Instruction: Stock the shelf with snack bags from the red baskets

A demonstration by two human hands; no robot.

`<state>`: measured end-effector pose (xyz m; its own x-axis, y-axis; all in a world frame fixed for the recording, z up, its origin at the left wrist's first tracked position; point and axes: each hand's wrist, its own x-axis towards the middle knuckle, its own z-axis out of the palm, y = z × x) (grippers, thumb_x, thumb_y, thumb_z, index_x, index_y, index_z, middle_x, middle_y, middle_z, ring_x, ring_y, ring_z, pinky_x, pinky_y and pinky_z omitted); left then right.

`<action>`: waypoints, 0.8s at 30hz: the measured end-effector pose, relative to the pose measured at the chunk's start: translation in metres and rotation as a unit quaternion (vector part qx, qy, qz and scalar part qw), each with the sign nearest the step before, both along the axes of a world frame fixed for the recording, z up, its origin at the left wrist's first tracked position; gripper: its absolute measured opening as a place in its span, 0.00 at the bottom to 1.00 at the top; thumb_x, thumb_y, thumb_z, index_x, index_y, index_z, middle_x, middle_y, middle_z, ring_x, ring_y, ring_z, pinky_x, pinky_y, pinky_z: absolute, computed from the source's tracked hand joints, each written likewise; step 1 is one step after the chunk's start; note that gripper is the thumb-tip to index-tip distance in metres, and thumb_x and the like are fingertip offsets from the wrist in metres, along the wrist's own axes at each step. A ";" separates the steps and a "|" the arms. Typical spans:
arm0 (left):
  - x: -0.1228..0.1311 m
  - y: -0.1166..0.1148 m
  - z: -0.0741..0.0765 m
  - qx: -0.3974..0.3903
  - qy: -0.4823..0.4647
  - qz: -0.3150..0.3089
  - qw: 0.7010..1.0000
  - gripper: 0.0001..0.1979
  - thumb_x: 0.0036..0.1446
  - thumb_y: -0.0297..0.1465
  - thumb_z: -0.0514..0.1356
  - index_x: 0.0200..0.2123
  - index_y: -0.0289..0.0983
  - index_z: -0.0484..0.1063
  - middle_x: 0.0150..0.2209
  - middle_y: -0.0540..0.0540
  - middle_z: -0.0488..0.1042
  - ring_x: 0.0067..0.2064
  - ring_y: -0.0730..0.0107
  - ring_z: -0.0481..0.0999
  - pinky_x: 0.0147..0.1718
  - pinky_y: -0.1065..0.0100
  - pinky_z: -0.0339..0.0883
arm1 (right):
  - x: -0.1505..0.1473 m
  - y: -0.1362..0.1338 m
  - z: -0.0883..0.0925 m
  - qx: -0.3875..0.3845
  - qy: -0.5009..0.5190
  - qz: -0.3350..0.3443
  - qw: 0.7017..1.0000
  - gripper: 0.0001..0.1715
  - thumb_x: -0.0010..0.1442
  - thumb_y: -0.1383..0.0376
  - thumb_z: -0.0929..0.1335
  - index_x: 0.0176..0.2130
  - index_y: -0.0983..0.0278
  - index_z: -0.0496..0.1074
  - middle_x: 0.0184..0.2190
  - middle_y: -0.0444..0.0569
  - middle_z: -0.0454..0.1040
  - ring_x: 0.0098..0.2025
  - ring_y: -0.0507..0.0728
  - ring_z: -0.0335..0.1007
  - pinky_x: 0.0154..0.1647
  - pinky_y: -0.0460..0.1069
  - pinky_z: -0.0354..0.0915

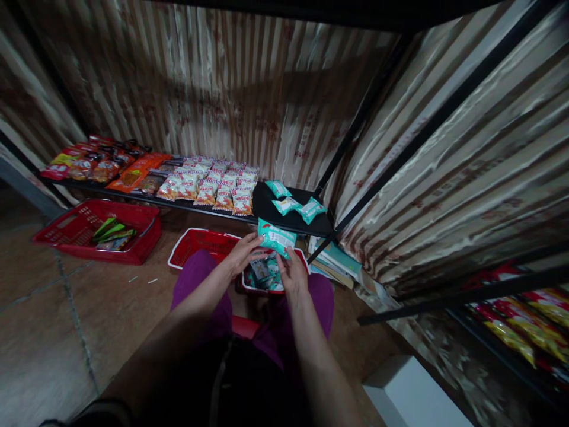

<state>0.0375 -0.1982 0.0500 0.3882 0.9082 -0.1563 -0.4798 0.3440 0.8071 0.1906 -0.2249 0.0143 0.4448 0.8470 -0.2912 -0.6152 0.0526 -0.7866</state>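
Both my hands hold one teal snack packet (276, 236) just in front of the low black shelf (267, 209). My left hand (242, 252) grips its left end, and my right hand (292, 271) pinches its lower right edge. Directly below the packet sits a red basket (195, 243) between my knees, holding more teal packets (263, 274). Three teal packets (296, 203) lie on the shelf's right end. Rows of white-and-red packets (213, 185) fill the shelf's middle, with orange and red packets (106, 165) further left.
A second red basket (80, 228) with green packets stands on the tiled floor at left. Striped curtain fabric hangs behind and to the right of the shelf. Books (338, 261) are stacked under the shelf's right end. Another shelf of red and yellow packets (528, 326) is at far right. A white box (413, 394) sits near my right leg.
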 end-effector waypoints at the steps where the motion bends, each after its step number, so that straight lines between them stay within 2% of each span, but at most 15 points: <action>1: 0.005 -0.002 -0.002 -0.001 0.001 0.029 1.000 0.21 0.44 0.35 0.68 0.42 0.35 0.71 0.40 0.44 0.75 0.37 0.69 0.75 0.42 0.62 0.70 | -0.005 0.000 -0.002 0.001 0.002 0.000 1.000 0.09 0.47 0.63 0.73 0.30 0.58 0.70 0.28 0.39 0.78 0.34 0.51 0.75 0.38 0.47 0.74; 5: 0.024 0.000 -0.005 0.012 0.033 0.180 0.983 0.22 0.48 0.29 0.64 0.48 0.38 0.67 0.38 0.47 0.75 0.37 0.73 0.74 0.42 0.68 0.68 | -0.025 -0.006 -0.007 0.007 0.006 0.014 1.000 0.09 0.46 0.63 0.74 0.28 0.58 0.70 0.28 0.39 0.77 0.34 0.51 0.75 0.39 0.47 0.74; 9: 0.022 0.014 0.001 0.016 0.063 0.245 0.967 0.24 0.49 0.28 0.61 0.51 0.38 0.65 0.40 0.47 0.75 0.38 0.72 0.74 0.41 0.68 0.67 | -0.026 -0.014 -0.005 -0.019 -0.019 0.065 0.998 0.11 0.46 0.60 0.74 0.31 0.58 0.72 0.30 0.40 0.78 0.35 0.51 0.75 0.37 0.46 0.72; 11: 0.012 0.021 0.008 0.026 0.074 0.232 0.969 0.25 0.47 0.28 0.62 0.51 0.38 0.66 0.40 0.47 0.75 0.38 0.72 0.74 0.42 0.68 0.66 | -0.018 -0.013 0.000 -0.041 -0.045 0.054 0.997 0.14 0.48 0.56 0.73 0.35 0.57 0.72 0.33 0.41 0.78 0.38 0.52 0.75 0.36 0.45 0.71; 14: -0.002 0.027 0.019 0.061 0.086 0.149 0.983 0.30 0.43 0.26 0.65 0.52 0.36 0.66 0.35 0.49 0.75 0.36 0.72 0.73 0.43 0.68 0.65 | -0.003 -0.006 0.011 -0.034 -0.087 0.029 0.995 0.18 0.50 0.51 0.71 0.39 0.57 0.73 0.38 0.42 0.79 0.43 0.53 0.74 0.37 0.44 0.70; 17: -0.009 0.026 0.027 0.093 0.115 0.063 0.987 0.33 0.43 0.25 0.65 0.55 0.35 0.63 0.32 0.50 0.75 0.34 0.72 0.73 0.41 0.68 0.65 | 0.003 0.002 0.023 -0.012 -0.127 0.088 0.988 0.21 0.49 0.51 0.72 0.40 0.60 0.74 0.40 0.46 0.79 0.43 0.55 0.74 0.38 0.46 0.70; 21: -0.005 0.019 0.029 0.109 0.127 0.049 0.985 0.31 0.45 0.26 0.65 0.55 0.35 0.64 0.34 0.48 0.76 0.35 0.72 0.74 0.40 0.69 0.66 | -0.004 0.003 0.031 0.017 -0.145 0.159 0.976 0.22 0.43 0.54 0.75 0.38 0.62 0.76 0.34 0.46 0.80 0.37 0.57 0.76 0.35 0.48 0.72; 24: -0.001 0.011 0.022 0.092 0.101 0.044 0.990 0.26 0.47 0.31 0.66 0.50 0.34 0.67 0.37 0.45 0.77 0.37 0.70 0.75 0.41 0.68 0.66 | -0.010 0.003 0.027 0.025 -0.116 0.137 0.983 0.23 0.41 0.55 0.76 0.37 0.63 0.76 0.30 0.45 0.80 0.32 0.57 0.76 0.33 0.50 0.72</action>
<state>0.0365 -0.1870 0.0720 0.2840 0.9574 -0.0526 -0.3232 0.1472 0.9348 0.1803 -0.2220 0.0409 0.2472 0.9549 -0.1644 -0.4162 -0.0486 -0.9080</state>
